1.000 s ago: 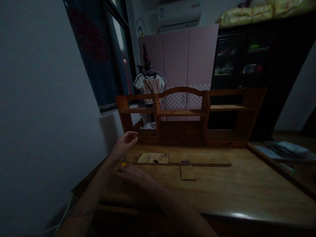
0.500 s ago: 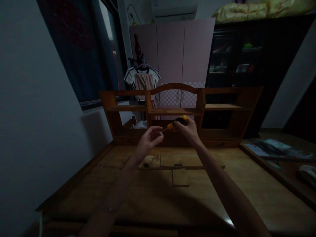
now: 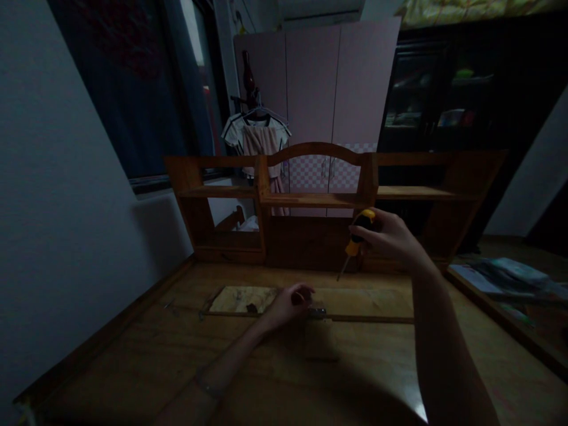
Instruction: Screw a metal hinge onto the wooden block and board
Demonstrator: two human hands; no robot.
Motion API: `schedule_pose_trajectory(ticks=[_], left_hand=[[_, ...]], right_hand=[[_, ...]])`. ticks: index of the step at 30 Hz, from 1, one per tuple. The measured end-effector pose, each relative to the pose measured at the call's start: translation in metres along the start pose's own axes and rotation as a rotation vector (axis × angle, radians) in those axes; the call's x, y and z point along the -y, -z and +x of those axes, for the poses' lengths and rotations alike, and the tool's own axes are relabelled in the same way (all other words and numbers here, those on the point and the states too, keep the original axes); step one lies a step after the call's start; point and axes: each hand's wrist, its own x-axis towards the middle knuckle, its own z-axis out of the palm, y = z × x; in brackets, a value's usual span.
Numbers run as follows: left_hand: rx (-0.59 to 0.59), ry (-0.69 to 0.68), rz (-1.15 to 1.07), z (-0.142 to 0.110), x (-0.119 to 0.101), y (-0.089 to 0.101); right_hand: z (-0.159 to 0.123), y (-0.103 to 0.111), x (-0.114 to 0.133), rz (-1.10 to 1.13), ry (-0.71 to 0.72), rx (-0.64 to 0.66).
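Observation:
My right hand [image 3: 390, 238] is closed round the yellow-and-black handle of a screwdriver [image 3: 357, 237], held above the desk with its shaft pointing down and to the left. Lower down, my left hand [image 3: 289, 304] rests on the wooden desk [image 3: 390, 367] with its fingers curled and pinched beside a small metal hinge [image 3: 318, 310]. What the fingers pinch is too small to make out. The hinge sits where a long flat wooden board [image 3: 368, 300] meets a small wooden flap [image 3: 320, 338].
A wooden shelf unit [image 3: 319, 201] stands along the back of the desk. Papers or books [image 3: 501, 273] lie at the right. A wall and dark window are to the left, with hanging clothes [image 3: 257, 137] and a pink wardrobe [image 3: 319, 89] behind.
My right hand picked up the screwdriver from the desk's left, raised it, then moved it right. My left hand dropped from the screwdriver tip down to the hinge.

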Motion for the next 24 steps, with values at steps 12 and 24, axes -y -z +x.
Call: schedule_pose_trajectory(ticks=[12, 24], left_hand=[[0.007, -0.104, 0.237, -0.006, -0.010, 0.006], [0.019, -0.138, 0.342, -0.009, -0.016, 0.011]], right_hand=[[-0.027, 0.032, 0.046, 0.129, 0.034, 0.004], [-0.035, 0.027, 0.062, 0.096, 0.063, -0.025]])
